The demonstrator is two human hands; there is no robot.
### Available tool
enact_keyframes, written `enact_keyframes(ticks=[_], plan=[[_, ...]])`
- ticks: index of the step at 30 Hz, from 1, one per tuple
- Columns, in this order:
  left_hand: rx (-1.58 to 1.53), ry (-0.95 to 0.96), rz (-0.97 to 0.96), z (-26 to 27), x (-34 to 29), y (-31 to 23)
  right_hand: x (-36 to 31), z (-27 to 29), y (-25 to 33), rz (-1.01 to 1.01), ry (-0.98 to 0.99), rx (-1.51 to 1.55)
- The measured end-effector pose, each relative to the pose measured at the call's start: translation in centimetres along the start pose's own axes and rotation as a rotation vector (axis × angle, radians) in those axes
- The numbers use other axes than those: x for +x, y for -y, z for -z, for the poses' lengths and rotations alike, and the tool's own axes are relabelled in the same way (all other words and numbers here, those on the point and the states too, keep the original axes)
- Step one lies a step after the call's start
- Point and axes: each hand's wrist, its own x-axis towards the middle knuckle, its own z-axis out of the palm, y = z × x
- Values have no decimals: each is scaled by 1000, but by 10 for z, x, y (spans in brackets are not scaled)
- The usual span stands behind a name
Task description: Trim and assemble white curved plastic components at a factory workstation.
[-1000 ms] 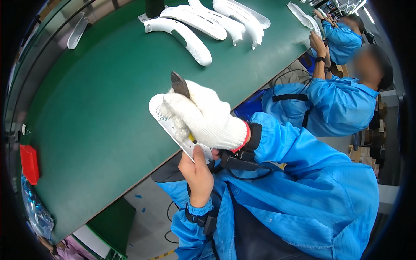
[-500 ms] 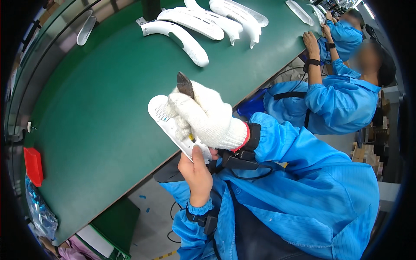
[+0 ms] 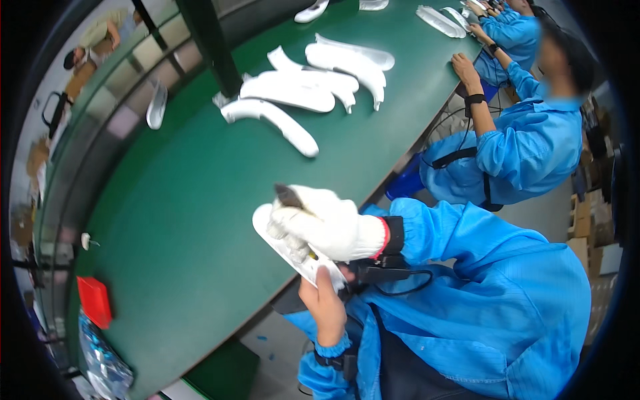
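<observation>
My bare left hand (image 3: 327, 310) grips the lower end of a long white plastic cover (image 3: 263, 215), thumb on top. The cover is held tilted over the table's near edge; in the earlier frame small perforations show near its rounded far end. My right hand (image 3: 330, 223), in a white knit glove with a red cuff edge, is closed in a fist over the cover. A dark, pointed tool end (image 3: 288, 196) sticks out of the top of the fist. A small yellow bit shows below the fist, against the cover; the rest of the tool is hidden.
Several curved white plastic parts (image 3: 287, 90) lie on the green table (image 3: 180, 220) beyond my hands. A dark post (image 3: 208, 47) stands behind them. At left are a red tray (image 3: 95, 302) and a plastic bag (image 3: 105, 360). A co-worker in blue (image 3: 520, 153) sits at right.
The view has shifted, so table, parts and hands appear lower in the picture. Both hands keep their hold on the cover and tool.
</observation>
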Motion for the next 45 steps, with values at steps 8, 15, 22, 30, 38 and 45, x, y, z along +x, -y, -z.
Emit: enact_keyframes(ticks=[8, 15, 22, 30, 38, 45], plan=[[188, -70, -154, 24, -12, -72, 37, 43, -8, -89, 30, 146], [1027, -218, -590, 96, 90, -191, 35, 45, -16, -85, 37, 269], [1999, -415, -1066, 184, 238, -279, 35, 42, -7, -222, 63, 363], [2086, -619, -593, 207, 291, -277, 35, 45, -5, -224, 105, 388], [1730, -26, -989, 91, 342, -262, 34, 49, 2, -219, 132, 338], [1714, 107, -753, 61, 433, -223, 34, 44, 1, -222, 149, 321]])
